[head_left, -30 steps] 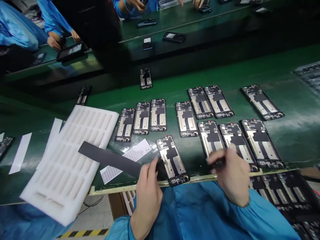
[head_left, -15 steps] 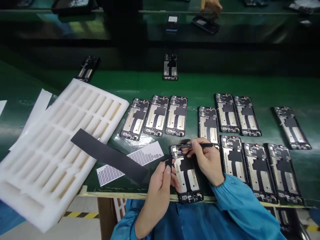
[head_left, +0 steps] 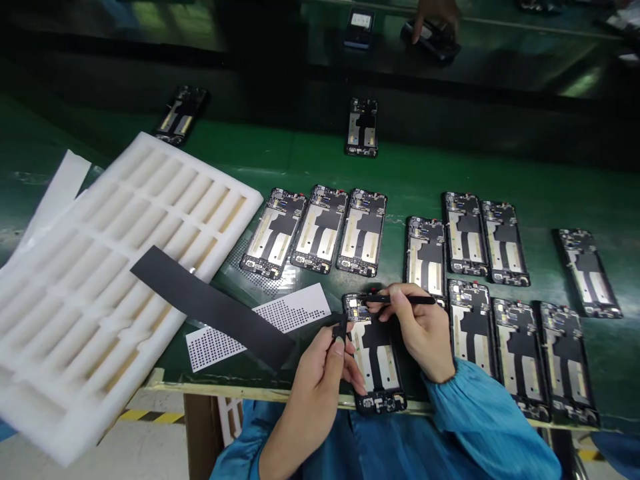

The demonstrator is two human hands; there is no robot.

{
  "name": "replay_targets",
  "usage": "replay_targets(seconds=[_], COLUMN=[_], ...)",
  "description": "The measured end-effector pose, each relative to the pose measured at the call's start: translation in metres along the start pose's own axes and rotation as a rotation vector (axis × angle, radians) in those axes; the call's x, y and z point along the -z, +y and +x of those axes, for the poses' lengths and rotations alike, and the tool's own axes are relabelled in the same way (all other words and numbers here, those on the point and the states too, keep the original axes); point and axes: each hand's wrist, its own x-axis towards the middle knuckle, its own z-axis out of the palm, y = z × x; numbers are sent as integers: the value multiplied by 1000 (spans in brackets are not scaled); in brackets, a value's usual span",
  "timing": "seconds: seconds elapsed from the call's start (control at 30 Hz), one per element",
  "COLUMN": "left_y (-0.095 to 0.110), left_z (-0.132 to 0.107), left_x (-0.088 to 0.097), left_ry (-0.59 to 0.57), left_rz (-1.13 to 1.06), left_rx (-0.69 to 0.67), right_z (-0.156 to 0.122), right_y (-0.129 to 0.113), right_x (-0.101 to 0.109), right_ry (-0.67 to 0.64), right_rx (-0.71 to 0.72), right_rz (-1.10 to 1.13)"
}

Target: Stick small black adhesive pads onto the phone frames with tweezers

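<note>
An opened phone (head_left: 373, 363) lies at the table's front edge, its circuit board and silver plates showing. My right hand (head_left: 423, 330) is closed on black tweezers (head_left: 413, 300), held nearly level with the tips over the board at the phone's top end. At the phone's left side, my left hand (head_left: 320, 373) pinches a small black piece (head_left: 341, 328), whose exact kind I cannot make out. Its lower fingers rest along the phone's left edge. Left of that hand, a black strip (head_left: 215, 310) lies across a white sheet with black dots (head_left: 293, 309).
A white foam tray (head_left: 165, 167) with slots fills the left side, hanging over the front edge. Several opened phones (head_left: 319, 230) stand in groups behind and to the right (head_left: 517, 353). A co-worker's hand (head_left: 437, 13) touches a dark device across the table.
The view has shifted and tilted slightly. My hands stay at the same phone, and the tweezers' tips remain over its top end. The co-worker's hand has come lower onto the dark device.
</note>
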Motion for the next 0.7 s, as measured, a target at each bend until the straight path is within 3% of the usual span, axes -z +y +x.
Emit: replay_targets(seconds=[0.47, 0.7], left_y=[1, 4], left_z=[0, -4], left_x=[-2, 2], left_ry=[-13, 51], left_rz=[54, 144], left_rx=[-14, -75], right_z=[-1, 0], right_y=[4, 1], right_x=[3, 1], right_ry=[17, 3], right_rx=[-34, 5], right_rz=[-13, -35])
